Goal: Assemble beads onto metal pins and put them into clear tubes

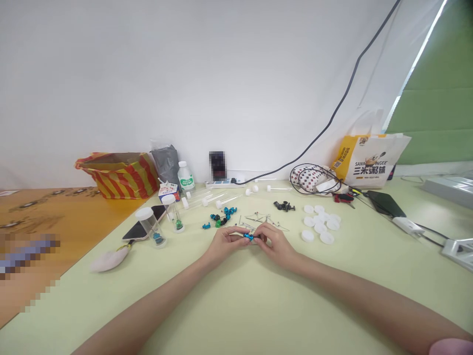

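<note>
A small blue part (249, 237) is pinched between the fingertips of my left hand (226, 241), just above the green table. My right hand (272, 241) meets it from the right, its fingers closed on a small dark piece (261, 237) touching or close to the blue part. Beyond my hands lie thin metal wires (258, 218). Blue and green parts (224, 216) form a loose pile to their left, and black parts (284, 206) lie to the right. Several white round caps (320, 221) are grouped right of my right hand.
Two clear tubes with white caps (151, 227) stand at the left, near a phone (139, 230) and pink-handled pliers (110, 259). More clear tubes (221, 199) lie behind. A bottle (185, 176), a power strip (225, 184) and a paper bag (371, 160) line the wall.
</note>
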The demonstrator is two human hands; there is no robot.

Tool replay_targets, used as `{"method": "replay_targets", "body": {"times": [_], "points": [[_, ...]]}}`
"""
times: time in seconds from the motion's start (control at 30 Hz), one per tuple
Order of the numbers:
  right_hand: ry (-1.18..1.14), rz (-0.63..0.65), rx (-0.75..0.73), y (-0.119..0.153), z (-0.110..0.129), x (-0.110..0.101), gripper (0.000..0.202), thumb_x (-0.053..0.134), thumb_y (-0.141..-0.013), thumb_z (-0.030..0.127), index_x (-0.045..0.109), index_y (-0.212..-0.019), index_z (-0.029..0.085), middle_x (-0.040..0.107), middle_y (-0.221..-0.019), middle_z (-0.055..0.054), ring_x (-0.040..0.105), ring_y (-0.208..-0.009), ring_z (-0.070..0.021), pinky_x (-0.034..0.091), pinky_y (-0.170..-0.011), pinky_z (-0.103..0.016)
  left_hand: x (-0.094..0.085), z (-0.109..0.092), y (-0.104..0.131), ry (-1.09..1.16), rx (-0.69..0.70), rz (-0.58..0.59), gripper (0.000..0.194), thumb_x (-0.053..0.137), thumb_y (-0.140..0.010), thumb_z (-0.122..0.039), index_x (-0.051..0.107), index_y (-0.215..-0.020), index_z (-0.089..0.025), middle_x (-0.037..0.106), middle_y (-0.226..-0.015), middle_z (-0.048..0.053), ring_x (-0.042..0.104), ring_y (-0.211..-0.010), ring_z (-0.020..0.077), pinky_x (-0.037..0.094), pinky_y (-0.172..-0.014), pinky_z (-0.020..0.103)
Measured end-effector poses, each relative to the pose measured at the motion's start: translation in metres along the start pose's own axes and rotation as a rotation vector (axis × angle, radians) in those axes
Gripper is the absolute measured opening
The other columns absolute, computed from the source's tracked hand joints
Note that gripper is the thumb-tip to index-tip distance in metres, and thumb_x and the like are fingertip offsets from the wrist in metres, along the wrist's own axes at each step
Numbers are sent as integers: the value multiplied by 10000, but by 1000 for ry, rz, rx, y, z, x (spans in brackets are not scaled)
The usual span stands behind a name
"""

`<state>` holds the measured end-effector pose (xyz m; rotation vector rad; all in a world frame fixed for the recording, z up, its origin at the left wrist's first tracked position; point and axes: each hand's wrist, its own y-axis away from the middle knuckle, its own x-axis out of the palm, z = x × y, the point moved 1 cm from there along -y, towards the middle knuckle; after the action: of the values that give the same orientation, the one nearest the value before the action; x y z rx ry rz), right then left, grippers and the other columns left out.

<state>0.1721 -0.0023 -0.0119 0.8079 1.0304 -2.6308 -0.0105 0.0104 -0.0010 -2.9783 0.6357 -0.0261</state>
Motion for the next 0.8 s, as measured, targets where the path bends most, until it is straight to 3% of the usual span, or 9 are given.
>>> {"method": "replay_targets", "body": {"times": [0.8], "points": [[-37, 27, 45, -1, 3, -2, 72, 488, -825, 198, 560, -830, 195, 528, -824, -32, 513, -630, -119, 443, -597, -267, 0, 0, 0, 21, 13, 37, 289, 710, -644, -260, 650, -899, -137, 705, -886, 78, 660, -848, 249, 504, -831, 374]]}}
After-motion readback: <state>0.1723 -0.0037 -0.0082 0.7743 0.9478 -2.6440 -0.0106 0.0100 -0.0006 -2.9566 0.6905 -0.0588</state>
